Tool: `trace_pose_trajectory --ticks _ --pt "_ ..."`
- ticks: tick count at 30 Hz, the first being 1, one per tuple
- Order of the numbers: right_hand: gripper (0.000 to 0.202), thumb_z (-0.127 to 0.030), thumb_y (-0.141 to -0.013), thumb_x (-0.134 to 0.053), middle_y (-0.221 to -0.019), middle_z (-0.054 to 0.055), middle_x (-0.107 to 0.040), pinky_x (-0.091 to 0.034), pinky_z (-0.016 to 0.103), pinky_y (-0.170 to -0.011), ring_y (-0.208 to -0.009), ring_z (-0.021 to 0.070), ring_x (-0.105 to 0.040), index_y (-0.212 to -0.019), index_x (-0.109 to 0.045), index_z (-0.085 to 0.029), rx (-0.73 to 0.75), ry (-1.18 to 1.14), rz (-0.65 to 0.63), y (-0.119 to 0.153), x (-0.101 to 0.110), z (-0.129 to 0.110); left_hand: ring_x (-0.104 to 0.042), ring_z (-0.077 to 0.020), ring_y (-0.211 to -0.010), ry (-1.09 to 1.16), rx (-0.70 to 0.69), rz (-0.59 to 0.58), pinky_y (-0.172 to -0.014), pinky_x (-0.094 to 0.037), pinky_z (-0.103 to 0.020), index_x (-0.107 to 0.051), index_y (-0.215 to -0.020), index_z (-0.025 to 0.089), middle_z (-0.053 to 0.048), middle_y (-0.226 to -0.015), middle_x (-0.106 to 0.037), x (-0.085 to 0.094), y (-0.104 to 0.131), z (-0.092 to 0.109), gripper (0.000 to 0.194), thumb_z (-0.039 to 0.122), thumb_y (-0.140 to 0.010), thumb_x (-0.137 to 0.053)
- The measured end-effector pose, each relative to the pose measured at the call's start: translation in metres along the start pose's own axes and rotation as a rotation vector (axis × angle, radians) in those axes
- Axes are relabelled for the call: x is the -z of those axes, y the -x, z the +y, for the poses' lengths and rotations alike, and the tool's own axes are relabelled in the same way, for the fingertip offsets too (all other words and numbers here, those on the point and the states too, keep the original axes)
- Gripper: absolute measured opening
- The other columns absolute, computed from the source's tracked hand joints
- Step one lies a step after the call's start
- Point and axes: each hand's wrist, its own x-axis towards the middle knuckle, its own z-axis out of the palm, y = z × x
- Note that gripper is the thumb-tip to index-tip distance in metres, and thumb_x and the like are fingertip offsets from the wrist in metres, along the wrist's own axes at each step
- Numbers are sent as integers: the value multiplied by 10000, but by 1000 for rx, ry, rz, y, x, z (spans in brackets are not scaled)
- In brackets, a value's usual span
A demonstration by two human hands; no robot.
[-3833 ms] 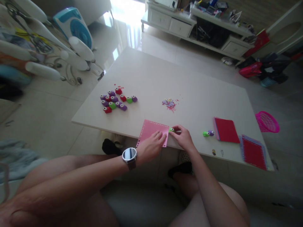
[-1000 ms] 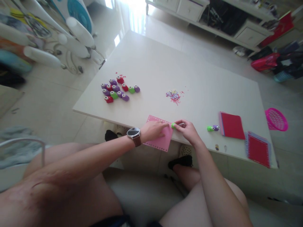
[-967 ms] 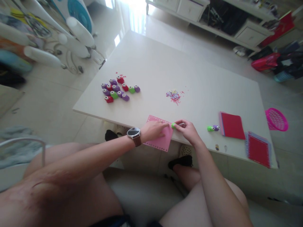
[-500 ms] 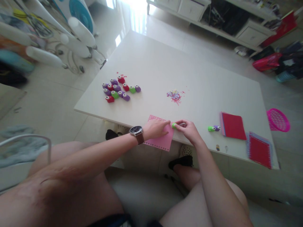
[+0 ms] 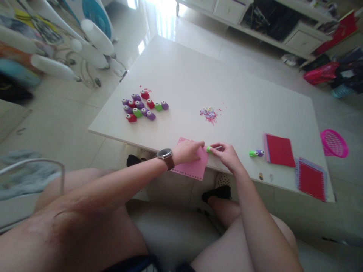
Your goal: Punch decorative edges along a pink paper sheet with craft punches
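Observation:
A pink sheet of paper (image 5: 193, 170) with small holes punched along its borders lies at the table's near edge and hangs partly over it. My left hand (image 5: 187, 152) rests on top of this sheet, fingers stretched out towards its right side. At the sheet's right edge, my right hand (image 5: 225, 154) grips a small green craft punch (image 5: 209, 149) between thumb and fingers. Whether the paper is inside the punch's slot is too small to tell. Further right, another green punch (image 5: 253, 153) lies against a purple punch (image 5: 260, 153).
Several red, purple and green punches (image 5: 138, 105) stand grouped at the table's left. Tiny paper cut-outs (image 5: 209, 114) form a pile mid-table. A red-topped paper stack (image 5: 280, 150) and punched red sheets (image 5: 311, 179) lie at right, near a pink basket (image 5: 334, 143) beyond the table.
Both hands stay in nearly the same place, with the green punch still at the paper's right edge. My left wrist has turned slightly.

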Motion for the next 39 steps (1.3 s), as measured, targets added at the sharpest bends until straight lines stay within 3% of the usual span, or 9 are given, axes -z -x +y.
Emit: trace_pose_trajectory --ticks 5,10,13,16,27,34,39 --pt "500 -589 -677 -812 -730 64 -721 -448 309 -641 -684 191 -607 -911 -753 -151 1 -10 1 -1 0 0 -715 -259 -877 12 12 3 -688 -468 -315 -624 -1207 265 -54 -964 -765 2 -3 1 411 322 -800 -609" --pt "491 -574 -668 -821 -722 71 -726 -446 305 -622 -670 190 -613 -905 -752 -149 -2 -26 3 -2 -1 4 -717 -265 -854 -8 105 14 -742 -476 -340 -651 -1165 277 -61 -930 -764 3 -6 7 344 470 -938 -478" --pt "489 -564 -651 -826 -699 67 -715 -441 300 -609 -648 186 -611 -891 -747 -146 -10 -21 21 -5 -2 7 -715 -272 -885 23 166 4 -770 -478 -349 -667 -1113 268 -75 -951 -767 2 -12 9 494 647 -966 -386" --pt "448 -519 -652 -828 -700 67 -712 -441 289 -606 -643 181 -616 -872 -739 -139 -37 -9 33 -8 -4 6 -708 -272 -912 41 209 -8 -759 -474 -337 -681 -1066 251 -88 -973 -766 2 -21 10 578 718 -955 -359" --pt "232 -320 -648 -804 -669 24 -665 -437 252 -608 -634 136 -572 -729 -667 -151 -122 32 13 -20 -7 -4 -693 -260 -884 -11 286 -31 -704 -453 -313 -721 -1013 214 -103 -964 -761 7 -32 20 508 669 -918 -515" --pt "203 -298 -651 -802 -722 31 -681 -402 244 -582 -664 141 -584 -729 -677 -157 -105 148 35 -25 -13 -1 -699 -288 -949 -61 307 -77 -731 -471 -335 -714 -1030 208 -122 -1038 -759 11 -34 24 514 655 -940 -477" --pt "208 -304 -719 -775 -772 47 -705 -458 254 -656 -713 151 -612 -834 -714 -141 -72 8 -73 -15 1 -3 -703 -286 -996 -76 242 -105 -802 -482 -354 -654 -1117 212 -125 -1054 -751 8 -29 21 510 605 -1012 -345"
